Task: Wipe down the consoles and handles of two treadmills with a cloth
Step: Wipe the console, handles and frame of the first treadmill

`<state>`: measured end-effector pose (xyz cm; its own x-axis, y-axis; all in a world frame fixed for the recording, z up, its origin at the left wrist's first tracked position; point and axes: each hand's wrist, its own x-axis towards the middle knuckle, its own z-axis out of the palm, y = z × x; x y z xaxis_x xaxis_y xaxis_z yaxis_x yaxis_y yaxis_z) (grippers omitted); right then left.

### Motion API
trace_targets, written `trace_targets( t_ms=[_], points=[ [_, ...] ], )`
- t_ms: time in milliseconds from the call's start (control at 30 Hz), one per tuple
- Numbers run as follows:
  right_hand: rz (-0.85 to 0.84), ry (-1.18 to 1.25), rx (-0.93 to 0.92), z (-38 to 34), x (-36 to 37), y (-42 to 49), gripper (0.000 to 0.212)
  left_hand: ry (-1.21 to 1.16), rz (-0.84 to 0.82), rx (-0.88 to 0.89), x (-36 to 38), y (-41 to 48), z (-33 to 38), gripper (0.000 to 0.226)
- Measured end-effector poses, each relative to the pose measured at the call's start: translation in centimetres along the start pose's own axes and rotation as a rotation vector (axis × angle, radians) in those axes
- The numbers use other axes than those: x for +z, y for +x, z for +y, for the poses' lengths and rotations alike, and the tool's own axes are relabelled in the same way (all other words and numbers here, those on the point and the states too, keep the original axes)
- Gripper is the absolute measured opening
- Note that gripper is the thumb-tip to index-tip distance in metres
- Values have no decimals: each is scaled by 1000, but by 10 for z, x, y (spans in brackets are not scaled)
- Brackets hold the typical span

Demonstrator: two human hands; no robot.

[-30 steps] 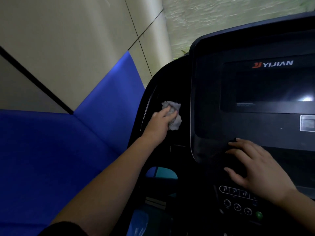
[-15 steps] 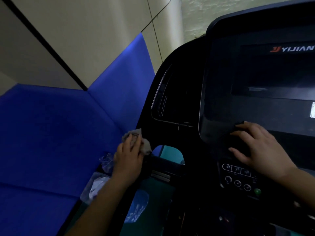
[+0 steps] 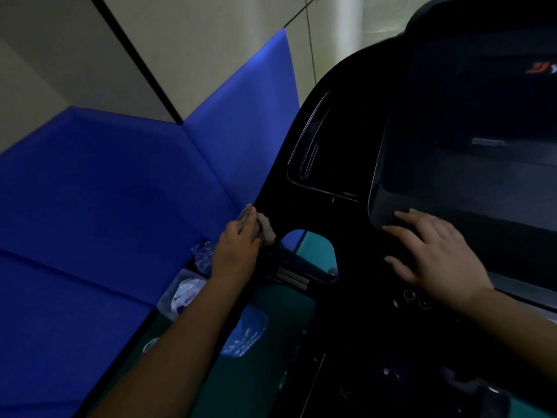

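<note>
LEFT: your left hand point(image 3: 236, 251) has its fingers curled round the grey cloth point(image 3: 267, 230), pressed to the left edge of the treadmill console point(image 3: 346, 131), above the handle point(image 3: 297, 263) | RIGHT: your right hand point(image 3: 434, 254) has its fingers spread flat on the screen point(image 3: 482, 182) corner, likely bracing you.

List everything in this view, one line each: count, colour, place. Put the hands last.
Black treadmill console: one, black, right half.
Glossy dark display panel: one, black, on the console.
Crumpled grey cloth: one, grey, at console's left edge.
Round control buttons: three visible, dark with pale rings, below the panel.
Padded blue wall mats: several, blue, left.
Beige wall panels: several, beige, top.
Clear plastic packets: two, transparent, low beside the mats.
Left hand: one, grips the cloth.
Right hand: one, fingers flat on the panel's lower corner.
</note>
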<state>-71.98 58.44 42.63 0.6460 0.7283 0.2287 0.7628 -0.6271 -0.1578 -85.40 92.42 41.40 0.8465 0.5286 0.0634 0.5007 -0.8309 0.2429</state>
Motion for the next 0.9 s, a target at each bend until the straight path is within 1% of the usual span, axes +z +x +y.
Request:
trace_targets(
  t_ms=[67, 267, 533, 600, 667, 833, 867, 900],
  points=[
    [1, 0, 0, -1, -1, 1, 60, 34, 16, 9, -1, -19, -12, 71],
    [11, -2, -18, -1, -1, -2, 59, 116, 18, -143, -12, -90, -38, 70],
    [-17, 14, -38, 1, -3, -5, 61, 218, 35, -257, -25, -201, -73, 70],
    [-13, 16, -39, 0, -5, -5, 59, 231, 35, -295, -28, -226, -83, 70],
    [-11, 24, -40, -2, -8, -6, 54, 222, 32, -353, -31, -248, -91, 68],
    [-29, 31, -48, -3, -14, -8, 57, 102, 20, -511, -36, -287, -107, 57],
    [-31, 31, -51, -3, -14, -8, 57, 49, 34, -521, -38, -293, -107, 53],
    [-32, 27, -53, -3, -14, -8, 57, 90, 63, -498, -39, -298, -109, 48]
  ],
)
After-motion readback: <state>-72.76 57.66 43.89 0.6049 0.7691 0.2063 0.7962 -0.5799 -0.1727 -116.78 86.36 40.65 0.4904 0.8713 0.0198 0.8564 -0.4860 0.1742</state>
